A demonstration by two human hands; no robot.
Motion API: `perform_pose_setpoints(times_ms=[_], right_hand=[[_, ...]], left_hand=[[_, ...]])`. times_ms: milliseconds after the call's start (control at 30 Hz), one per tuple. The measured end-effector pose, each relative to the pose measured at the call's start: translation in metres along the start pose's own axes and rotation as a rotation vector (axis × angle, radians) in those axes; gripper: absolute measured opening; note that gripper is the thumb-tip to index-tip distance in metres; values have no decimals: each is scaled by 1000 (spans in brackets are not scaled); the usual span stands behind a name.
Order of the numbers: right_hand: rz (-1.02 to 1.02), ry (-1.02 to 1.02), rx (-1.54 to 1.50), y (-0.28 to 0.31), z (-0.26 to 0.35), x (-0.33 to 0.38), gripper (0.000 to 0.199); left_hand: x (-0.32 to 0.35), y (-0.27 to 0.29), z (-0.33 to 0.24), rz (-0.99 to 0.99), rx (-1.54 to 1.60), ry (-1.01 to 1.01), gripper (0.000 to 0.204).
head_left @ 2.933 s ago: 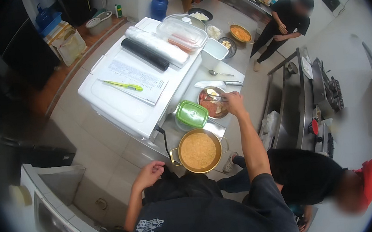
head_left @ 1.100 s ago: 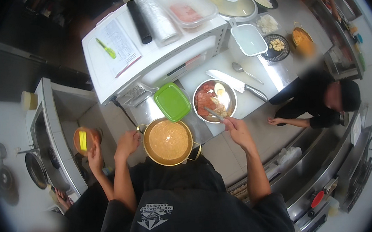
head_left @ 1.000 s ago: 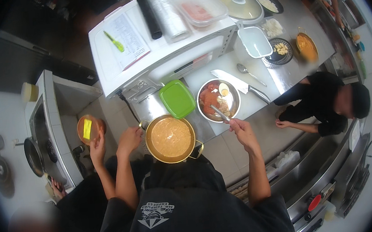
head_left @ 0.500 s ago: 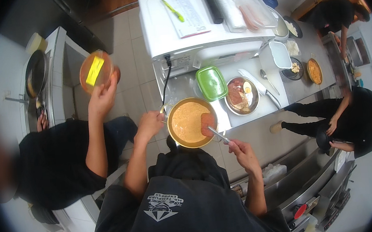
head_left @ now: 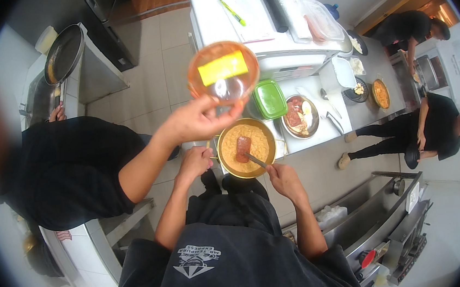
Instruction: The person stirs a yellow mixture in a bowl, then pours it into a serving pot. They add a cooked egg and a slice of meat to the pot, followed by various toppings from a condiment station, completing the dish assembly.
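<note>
A gold-coloured two-handled pot with lumpy orange-tan food in it is in front of me. My left hand is closed on its left handle. My right hand grips a grey-handled utensil. Its broad, flat, reddish end rests in the food near the middle of the pot; I cannot tell whether the red is the tool or something on it. Just beyond the pot, a co-worker's hand holds up a clear round container with orange-red stains and a yellow label.
Behind the pot are a green-lidded box and a plate with meat slices and egg. A knife and spoon lie to its right. A white appliance stands behind. One co-worker is close on my left; two others are at right.
The co-worker's hand has brought the round container rightward, over the far side of the pot. My utensil's red end has moved from the pot's right side to its middle.
</note>
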State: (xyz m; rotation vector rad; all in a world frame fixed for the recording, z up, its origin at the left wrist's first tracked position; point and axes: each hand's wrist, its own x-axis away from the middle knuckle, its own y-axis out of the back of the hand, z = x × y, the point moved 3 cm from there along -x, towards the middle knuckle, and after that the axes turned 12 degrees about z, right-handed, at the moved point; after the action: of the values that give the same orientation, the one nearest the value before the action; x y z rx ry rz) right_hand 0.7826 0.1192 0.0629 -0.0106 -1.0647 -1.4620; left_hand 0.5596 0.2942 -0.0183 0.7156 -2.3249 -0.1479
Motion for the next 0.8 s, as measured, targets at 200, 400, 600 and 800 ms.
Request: perform_pose_setpoints(times_ms=[200, 400, 600, 800], right_hand=[[-87, 38, 16, 20, -9, 30, 28], [-261, -5, 15, 75, -65, 25, 28], [-478, 41, 231, 155, -110, -2, 30], [-307, 24, 244, 199, -138, -50, 33]], left_hand=[[-3, -11, 13, -66, 160, -21, 27], [1, -28, 29, -88, 196, 124, 37], [22, -63, 35, -183, 259, 129, 37], [43, -109, 26, -297, 513, 201, 36]])
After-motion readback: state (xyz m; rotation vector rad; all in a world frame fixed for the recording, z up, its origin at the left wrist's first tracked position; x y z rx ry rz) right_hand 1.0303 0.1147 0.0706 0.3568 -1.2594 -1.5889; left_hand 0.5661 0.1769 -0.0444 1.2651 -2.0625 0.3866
